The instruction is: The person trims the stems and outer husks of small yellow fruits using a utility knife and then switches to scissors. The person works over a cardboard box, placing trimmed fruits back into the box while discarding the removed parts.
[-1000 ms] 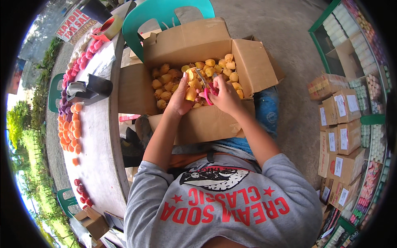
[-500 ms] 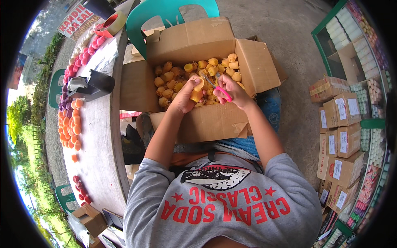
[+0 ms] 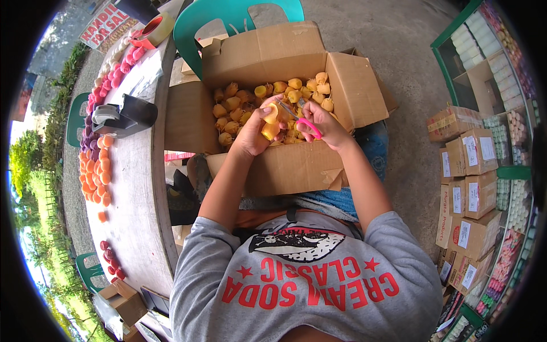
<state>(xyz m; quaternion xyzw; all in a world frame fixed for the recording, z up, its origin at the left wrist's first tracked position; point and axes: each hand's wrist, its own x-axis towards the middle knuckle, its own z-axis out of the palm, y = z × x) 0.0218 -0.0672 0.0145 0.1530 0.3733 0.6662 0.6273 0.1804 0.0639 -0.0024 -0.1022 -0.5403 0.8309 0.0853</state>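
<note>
My left hand (image 3: 253,133) is closed around yellow candles, one pale and cup-shaped (image 3: 273,112) above a deeper yellow one (image 3: 270,131). In my right hand (image 3: 327,126) is a pair of scissors with pink handles (image 3: 311,129), fingers through the loops. The metal blades point up and left, close beside the upper candle; whether they touch it I cannot tell. Both hands are over an open cardboard box (image 3: 268,168) at my lap. Many small yellow-orange candles (image 3: 232,104), several with thin wicks, fill it. My hands hide some of them.
A white table (image 3: 139,216) runs along my left, bearing a black tape dispenser (image 3: 132,117), a tape roll (image 3: 155,31) and rows of orange candles (image 3: 96,174). A green chair (image 3: 191,31) stands behind the box. Stacked cartons (image 3: 473,196) and candle-filled shelves line the right.
The candles in my left hand have tilted slightly, and the upper one sits a little higher. My right hand and the scissors have shifted only slightly.
</note>
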